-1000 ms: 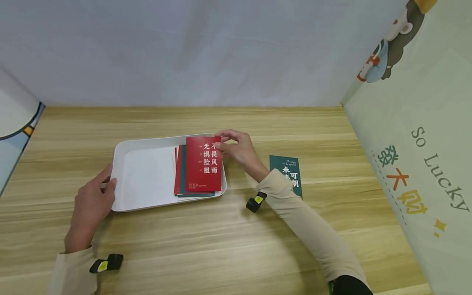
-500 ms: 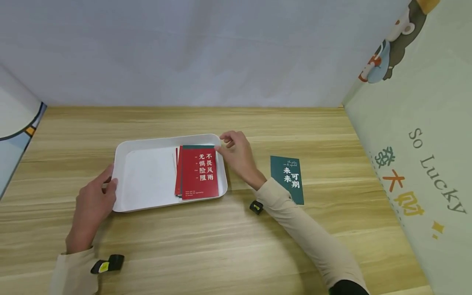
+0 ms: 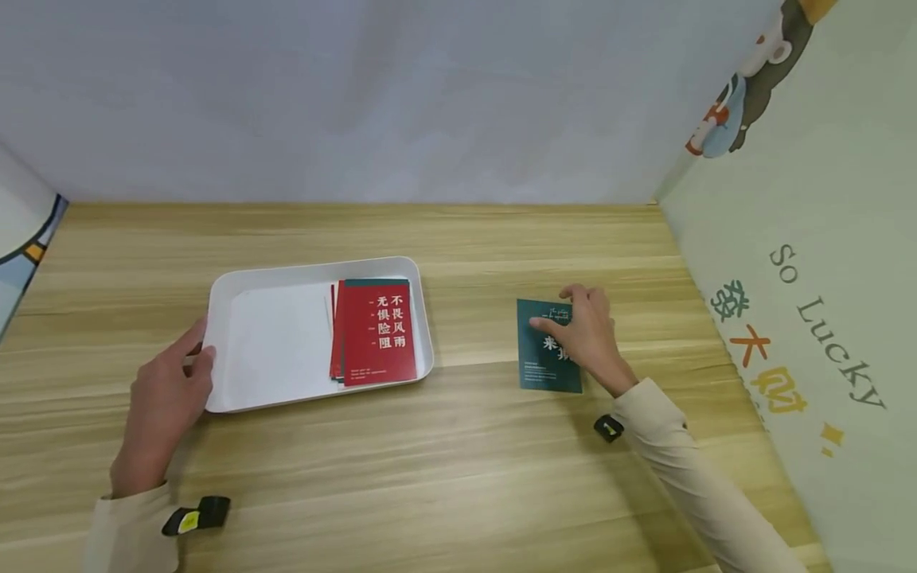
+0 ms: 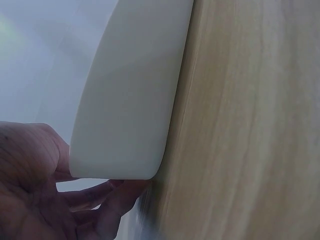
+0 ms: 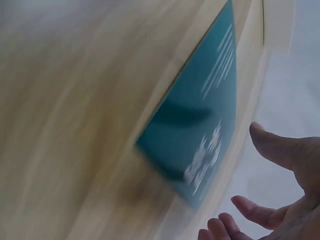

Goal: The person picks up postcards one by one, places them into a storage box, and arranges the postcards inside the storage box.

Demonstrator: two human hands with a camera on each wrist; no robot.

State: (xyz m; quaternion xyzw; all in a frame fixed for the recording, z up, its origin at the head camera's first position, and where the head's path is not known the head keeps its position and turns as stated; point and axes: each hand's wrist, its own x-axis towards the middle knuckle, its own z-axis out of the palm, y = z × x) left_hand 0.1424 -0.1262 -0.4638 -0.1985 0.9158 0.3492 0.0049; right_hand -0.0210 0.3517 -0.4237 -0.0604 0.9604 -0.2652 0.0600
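My left hand (image 3: pixel 168 390) holds the left end of a white rectangular tray (image 3: pixel 236 338), thumb near the rim. In the left wrist view, the fingers (image 4: pixel 107 205) bend at the tray's end wall (image 4: pixel 127 100). A red card (image 3: pixel 376 362) with white characters tops a small overlapping pile of red, green and white cards in the tray's right part. My right hand (image 3: pixel 591 334) hovers over a dark green card (image 3: pixel 540 380) on the table, thumb and fingers spread. The right wrist view shows the green card (image 5: pixel 195 115) flat, apart from thumb and fingertips, with the hand's shadow across it.
The wood-grain table (image 3: pixel 466 469) runs back to a pale grey cloth wall (image 3: pixel 358 103). A light green panel (image 3: pixel 845 239) with printed characters and a cartoon figure borders the right side. Another printed panel (image 3: pixel 21 239) stands at the left.
The red card was lowered onto the pile in the tray and let go. My right hand then moved right, over the green card. The left hand stays at the tray's end.
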